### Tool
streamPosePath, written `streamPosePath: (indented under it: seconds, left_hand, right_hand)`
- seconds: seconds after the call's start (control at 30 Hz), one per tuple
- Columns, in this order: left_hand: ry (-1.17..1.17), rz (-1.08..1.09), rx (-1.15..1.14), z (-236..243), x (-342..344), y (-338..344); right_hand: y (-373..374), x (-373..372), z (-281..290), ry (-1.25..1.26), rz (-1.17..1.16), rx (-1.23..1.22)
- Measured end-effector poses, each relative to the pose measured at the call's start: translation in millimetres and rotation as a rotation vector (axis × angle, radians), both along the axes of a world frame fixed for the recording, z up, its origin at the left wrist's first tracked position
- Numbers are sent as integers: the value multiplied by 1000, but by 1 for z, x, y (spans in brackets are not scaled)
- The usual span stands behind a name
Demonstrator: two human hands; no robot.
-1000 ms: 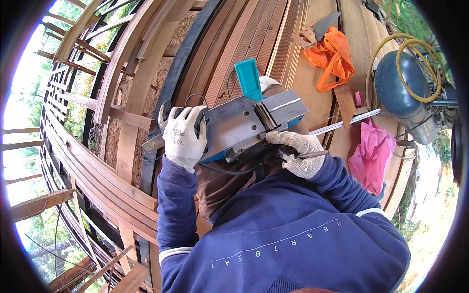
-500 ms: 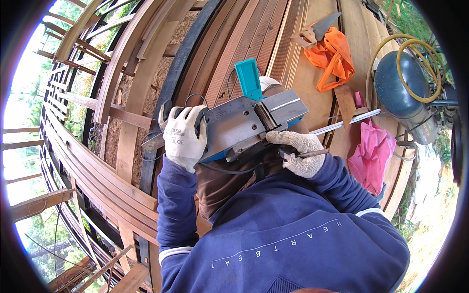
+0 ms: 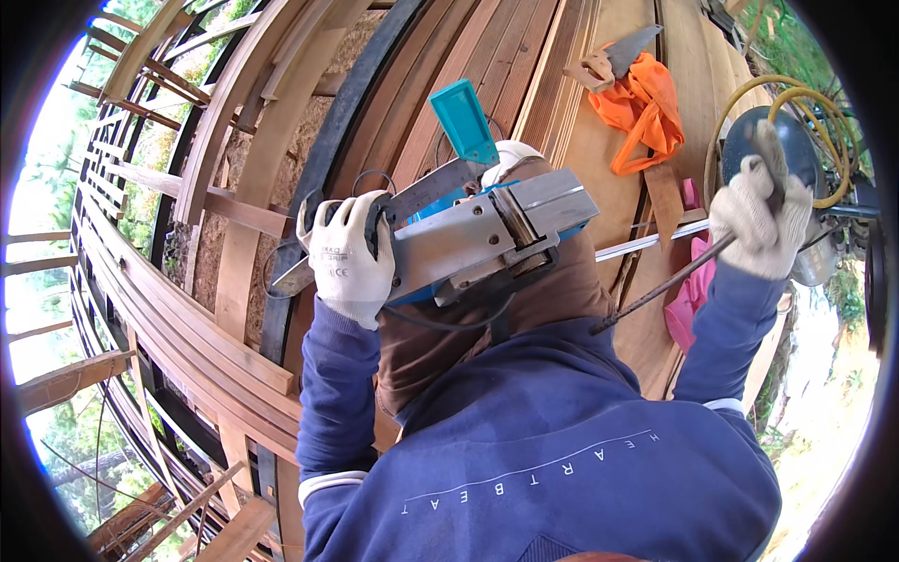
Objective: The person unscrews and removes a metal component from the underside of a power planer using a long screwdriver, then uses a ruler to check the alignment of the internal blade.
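Observation:
An electric hand planer [image 3: 459, 245] lies across my lap, its flat metal sole facing up and bits of its blue body showing. My left hand [image 3: 345, 245], in a whitish work glove, is closed round the black grip at the planer's left end. A teal plastic piece [image 3: 464, 117] sticks up beyond the planer, beside a grey metal strip [image 3: 435, 187]. My right hand [image 3: 760, 217], gloved too, is raised well off to the right. It is closed on a thin dark rod [image 3: 660, 288] that slants down toward my lap; a blurred, thicker part rises above the fingers.
Long boards [image 3: 506, 56] lie side by side ahead of me. A handsaw [image 3: 629, 51] rests by an orange cloth [image 3: 646, 112]. A dark tank [image 3: 740, 140] with a yellow hose stands at the right, near a pink cloth [image 3: 688, 300]. Wooden framing [image 3: 239, 187] fills the left.
My right hand has swung from the planer's blade slot up and out to the right, carrying the rod. The planer has tilted slightly, and the teal piece has shifted left. My left hand keeps its grip.

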State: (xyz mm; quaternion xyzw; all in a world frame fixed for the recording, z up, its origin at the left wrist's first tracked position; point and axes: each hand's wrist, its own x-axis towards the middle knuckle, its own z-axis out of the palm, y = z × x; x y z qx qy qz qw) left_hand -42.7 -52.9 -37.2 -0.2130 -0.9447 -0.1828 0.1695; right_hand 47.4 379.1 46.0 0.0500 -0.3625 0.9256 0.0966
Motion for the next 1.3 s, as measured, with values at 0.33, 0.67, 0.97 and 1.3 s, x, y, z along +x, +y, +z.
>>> streamPosePath:
  seconds: [0.33,0.67,0.97,1.3]
  left_hand:
    - [6,5,11,2,3,1]
    - [0,103,12,-3,6,0]
    - [24,108,5,1,7,3]
    - [14,109,-14,-1,7,2]
  right_hand:
    - [-139,67,-77,-435,-204,361]
    - [-92,52,-54,-415,-107,1014]
    - [-79,26,-31,-385,26,1397]
    - [-76,21,-34,-317,34,1500]
